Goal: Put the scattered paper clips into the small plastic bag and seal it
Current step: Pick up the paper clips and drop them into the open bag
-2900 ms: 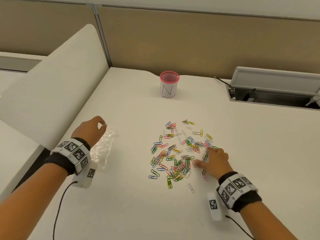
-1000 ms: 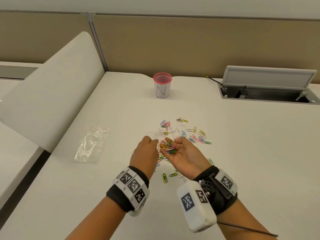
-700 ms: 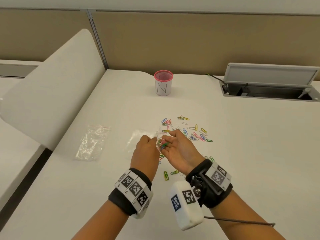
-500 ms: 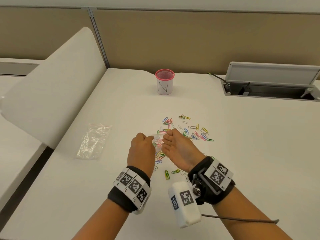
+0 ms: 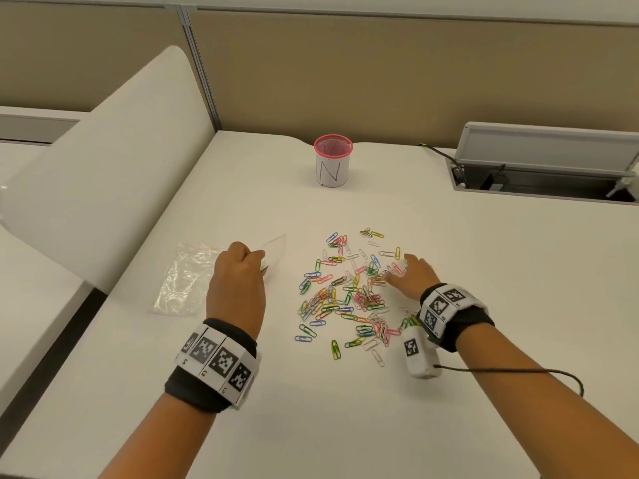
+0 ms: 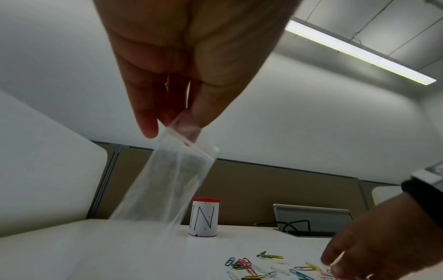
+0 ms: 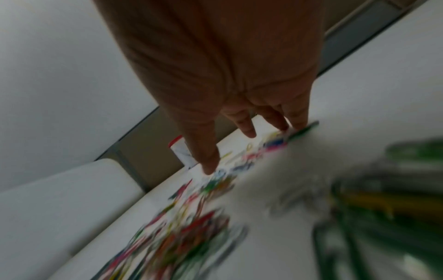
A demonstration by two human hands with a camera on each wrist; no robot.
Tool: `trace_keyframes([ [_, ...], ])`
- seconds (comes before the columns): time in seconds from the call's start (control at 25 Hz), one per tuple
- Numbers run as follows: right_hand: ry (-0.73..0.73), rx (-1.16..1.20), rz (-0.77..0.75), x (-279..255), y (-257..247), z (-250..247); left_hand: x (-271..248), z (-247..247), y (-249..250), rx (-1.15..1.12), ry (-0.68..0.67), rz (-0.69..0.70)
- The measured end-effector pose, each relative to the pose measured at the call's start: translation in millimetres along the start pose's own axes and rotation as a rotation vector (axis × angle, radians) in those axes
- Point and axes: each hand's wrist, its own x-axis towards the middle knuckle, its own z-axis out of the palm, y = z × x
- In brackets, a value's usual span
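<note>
Between left hand point(image 6: 182, 62) fingertips point(image 6: 206, 115), small plastic bag point(image 6: 167, 181) hangs pinched.

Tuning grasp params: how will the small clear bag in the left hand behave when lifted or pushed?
Probably floppy: pinched at its top edge by the left hand, the small bag hangs limp and folds where it meets the table. Likely very light, being thin and see-through. A push would probably crumple it rather than slide it.
</note>
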Motion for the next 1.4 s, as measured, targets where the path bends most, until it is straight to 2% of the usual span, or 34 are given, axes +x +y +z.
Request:
trace_keyframes([
  [0.24, -0.212, -0.19, -0.283, -34, -25, 42, -5, 10, 0, -0.008, -0.059, -0.024],
  [0.32, -0.15, -0.257, -0.366, -40, -22, 52, -9, 14, 3, -0.032, -0.09, -0.027],
  [0.44, 0.042, -0.239, -0.456, -44, -19, 56, -13, 20, 9, -0.091, -0.136, -0.066],
  [0.56, 0.079, -0.203, -0.417, -44, -18, 49, -16, 23, 18, -0.126, -0.191, -0.078],
  [0.64, 0.092, -0.003, -0.343, -43, -14, 40, -16, 24, 23, -0.138, -0.226, -0.081],
  [0.72, 0.105, 0.297, -0.245, -40, -7, 32, -16, 26, 26, -0.193, -0.213, -0.123],
  [0.84, -0.081, 0.871, -0.029, -40, 2, 24, -17, 29, 25, -0.244, -0.207, -0.156],
  [0.92, -0.205, 1.254, 0.105, -43, 5, 21, -18, 32, 24, -0.184, -0.25, -0.107],
  [1.0, -0.279, 1.527, 0.24, -43, 10, 18, -19, 35, 22, -0.107, -0.265, -0.05],
  [1.08, -0.332, 1.678, 0.318, -44, 13, 19, -20, 38, 23, -0.081, -0.282, -0.039],
  [1.16, -0.353, 1.694, 0.329, -47, 11, 19, -21, 40, 24, -0.065, -0.303, -0.04],
  [1.32, -0.395, 1.828, 0.308, -57, -7, 13, -26, 43, 25, -0.14, -0.38, -0.057],
  [1.4, -0.468, 1.913, 0.272, -65, -22, 9, -27, 43, 26, -0.176, -0.385, -0.057],
])
